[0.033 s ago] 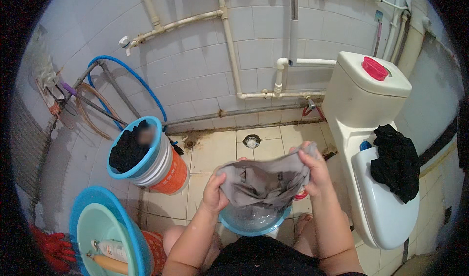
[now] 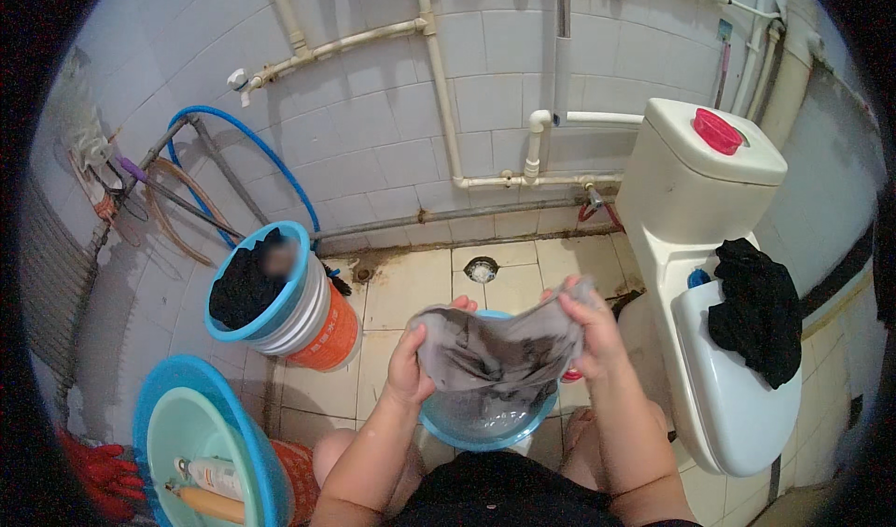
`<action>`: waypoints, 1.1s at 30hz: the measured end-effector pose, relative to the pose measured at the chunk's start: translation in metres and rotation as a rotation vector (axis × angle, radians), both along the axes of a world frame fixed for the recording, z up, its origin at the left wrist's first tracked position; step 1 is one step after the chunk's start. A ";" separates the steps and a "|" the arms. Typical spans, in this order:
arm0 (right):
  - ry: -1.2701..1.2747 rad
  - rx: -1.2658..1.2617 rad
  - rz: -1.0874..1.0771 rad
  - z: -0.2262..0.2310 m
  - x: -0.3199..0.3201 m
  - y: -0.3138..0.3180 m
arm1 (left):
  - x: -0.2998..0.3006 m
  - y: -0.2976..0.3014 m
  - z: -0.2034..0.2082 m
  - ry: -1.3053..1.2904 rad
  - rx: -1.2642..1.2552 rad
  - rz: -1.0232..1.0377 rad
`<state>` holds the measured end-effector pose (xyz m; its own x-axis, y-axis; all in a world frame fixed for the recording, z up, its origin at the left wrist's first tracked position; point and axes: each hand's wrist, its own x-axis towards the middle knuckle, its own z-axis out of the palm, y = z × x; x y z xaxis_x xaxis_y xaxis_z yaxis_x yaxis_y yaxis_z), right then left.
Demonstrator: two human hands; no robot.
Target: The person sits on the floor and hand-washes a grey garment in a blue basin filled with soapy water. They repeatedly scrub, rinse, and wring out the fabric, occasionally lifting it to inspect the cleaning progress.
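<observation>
A wet grey cloth garment (image 2: 485, 345) is stretched between my two hands, its middle sagging and darkened. My left hand (image 2: 409, 364) is closed on one edge, while my right hand (image 2: 595, 326) grips the bunched opposite end. Directly underneath sits a blue basin (image 2: 457, 438) with bubbly liquid in it, partly hidden by the cloth. Part of a small red item (image 2: 571, 375) shows beside my right hand; its kind is hidden.
To the left, a blue basin (image 2: 303, 270) with black clothing (image 2: 245, 284) rests on an orange-and-white bucket (image 2: 327, 326). Nearer stands a pale green basin (image 2: 163, 415) holding bottles. At the right is a toilet (image 2: 714, 368), with black cloth (image 2: 756, 312) on its lid.
My right hand has shifted slightly left and down with its end of the cloth. The cloth's folds have changed, and more of the basin's far rim shows.
</observation>
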<state>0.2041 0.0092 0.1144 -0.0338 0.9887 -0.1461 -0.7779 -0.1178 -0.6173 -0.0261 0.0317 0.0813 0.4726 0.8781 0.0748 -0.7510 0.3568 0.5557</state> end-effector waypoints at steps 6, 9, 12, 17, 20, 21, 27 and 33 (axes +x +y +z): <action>-0.462 0.086 0.007 -0.039 -0.070 0.001 | 0.051 -0.017 -0.028 0.129 -0.202 0.140; -0.631 0.020 -0.263 -0.051 -0.072 0.010 | 0.053 -0.020 -0.032 0.247 -0.360 0.167; -0.858 0.186 -0.353 -0.050 -0.085 0.000 | 0.049 -0.017 -0.032 0.275 -0.304 0.309; -1.418 0.651 -0.304 -0.041 -0.111 -0.031 | 0.044 -0.012 -0.027 0.212 -0.095 0.277; -1.276 0.303 -0.295 -0.075 -0.081 0.015 | 0.067 -0.036 -0.008 0.270 -0.289 0.147; -1.277 0.294 -0.313 -0.072 -0.070 0.024 | 0.072 -0.043 -0.004 0.302 -0.306 0.145; -1.220 0.651 0.003 -0.061 -0.115 -0.026 | 0.066 -0.025 -0.084 -0.492 0.103 0.455; -1.138 0.326 -0.161 -0.071 -0.072 0.034 | 0.061 -0.038 -0.023 0.234 -0.261 0.101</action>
